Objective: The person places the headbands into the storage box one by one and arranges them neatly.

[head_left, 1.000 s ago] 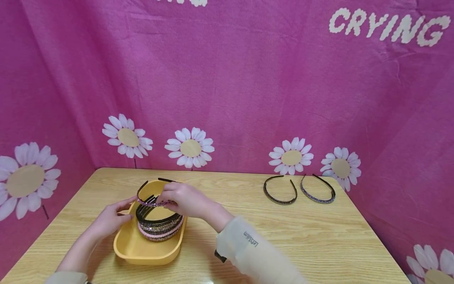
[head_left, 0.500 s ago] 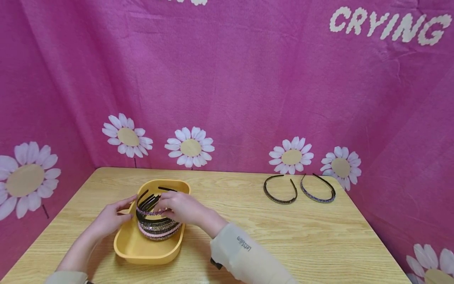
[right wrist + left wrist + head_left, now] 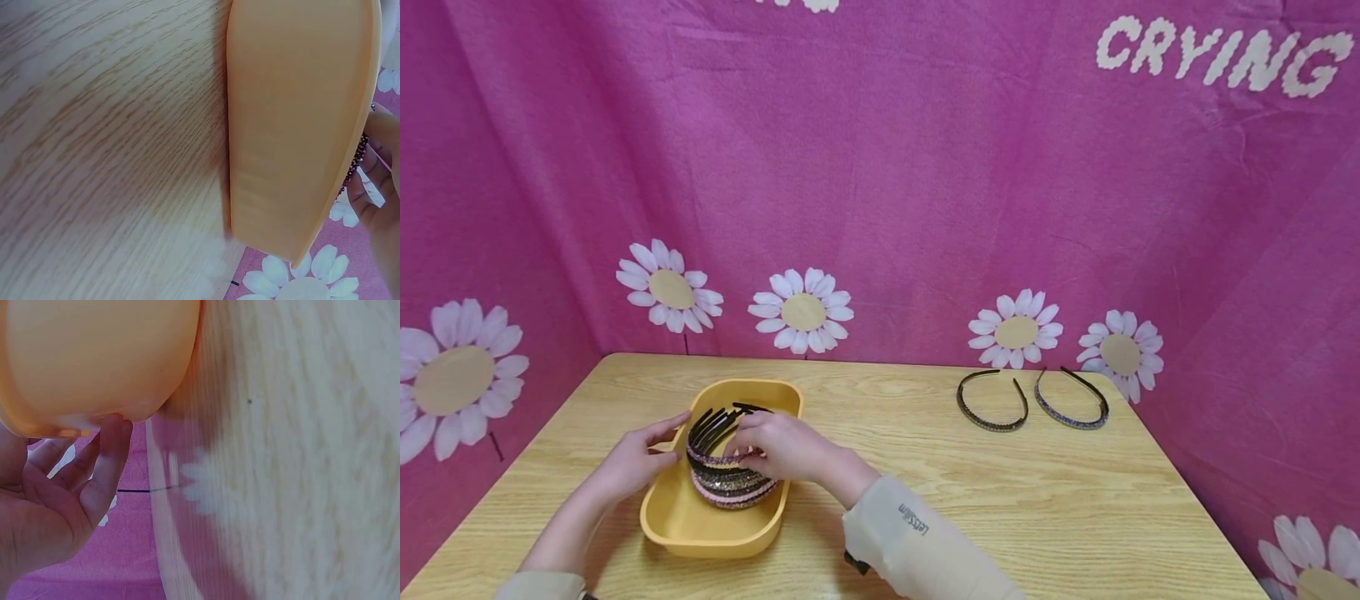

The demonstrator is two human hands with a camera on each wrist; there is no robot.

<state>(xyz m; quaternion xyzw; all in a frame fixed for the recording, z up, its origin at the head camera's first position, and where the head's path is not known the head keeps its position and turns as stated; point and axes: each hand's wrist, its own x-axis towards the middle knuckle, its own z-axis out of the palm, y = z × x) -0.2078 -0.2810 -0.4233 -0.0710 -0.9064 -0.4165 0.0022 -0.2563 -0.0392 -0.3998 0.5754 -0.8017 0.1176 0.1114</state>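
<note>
In the head view, a yellow tub (image 3: 681, 529) stands on the table and holds a stack of several headbands (image 3: 730, 483), black, pink and glittery. My right hand (image 3: 782, 446) reaches over the tub's right rim and pinches a purple glittery headband (image 3: 706, 457), level with the top of the stack. A beaded part of that headband (image 3: 359, 159) shows between the fingers in the right wrist view. My left hand (image 3: 628, 465) touches the tub's left side, its fingers fairly straight. In the left wrist view, fingertips (image 3: 117, 425) rest against the outer wall.
Two more headbands lie at the table's back right: a black one (image 3: 992, 425) and a blue glittery one (image 3: 1075, 423). A pink cloth (image 3: 910, 167) with white daisies hangs behind the wooden table (image 3: 1000, 517).
My right hand has lowered the purple glittery headband from above the tub down onto the stack. My left hand and the tub have stayed in place.
</note>
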